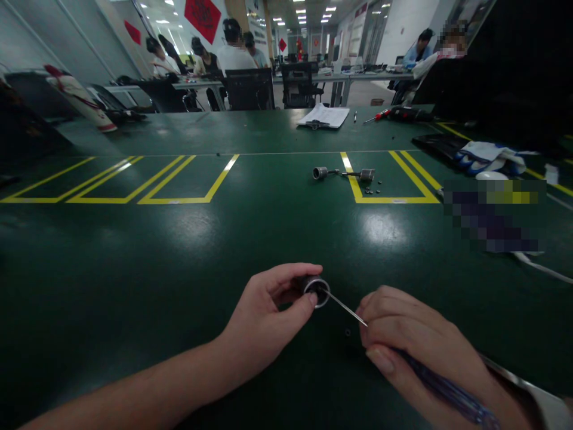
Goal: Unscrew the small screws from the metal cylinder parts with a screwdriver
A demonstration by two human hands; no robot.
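Note:
My left hand (pixel 264 319) pinches a small metal cylinder (pixel 314 288) between thumb and fingers, its open end facing right. My right hand (pixel 407 343) grips a thin screwdriver (pixel 441 388) with a blue translucent handle. Its slim metal shaft (pixel 344 307) points into the cylinder's opening. A tiny dark part (pixel 347 331) lies on the mat just below the shaft. Both hands hover low over the dark green table (pixel 179 257).
Farther off, two more metal cylinders (pixel 320 172) (pixel 367 174) lie with several small screws (pixel 372 190) inside yellow floor-tape markings. Papers (pixel 324 116), a red-handled screwdriver (pixel 378 116) and white-blue gloves (pixel 486 155) lie at the back and right. Other people sit at distant desks.

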